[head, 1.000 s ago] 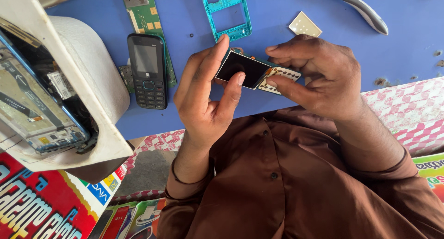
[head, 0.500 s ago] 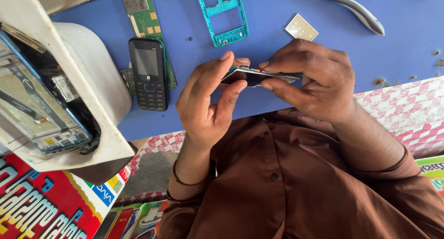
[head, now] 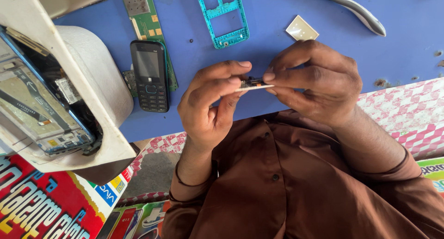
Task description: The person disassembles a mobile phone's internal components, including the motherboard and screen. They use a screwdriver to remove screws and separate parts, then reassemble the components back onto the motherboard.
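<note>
Turned edge-on since a moment earlier, the small phone part (head: pixel 252 84) now shows only its thin side. Left hand (head: pixel 208 105) and right hand (head: pixel 314 79) both pinch it between fingertips, above the blue table (head: pixel 277 17). Nearby (on the table) lie a black keypad phone (head: pixel 149 75), teal phone frame (head: pixel 222 17) and green circuit board (head: pixel 148 21).
</note>
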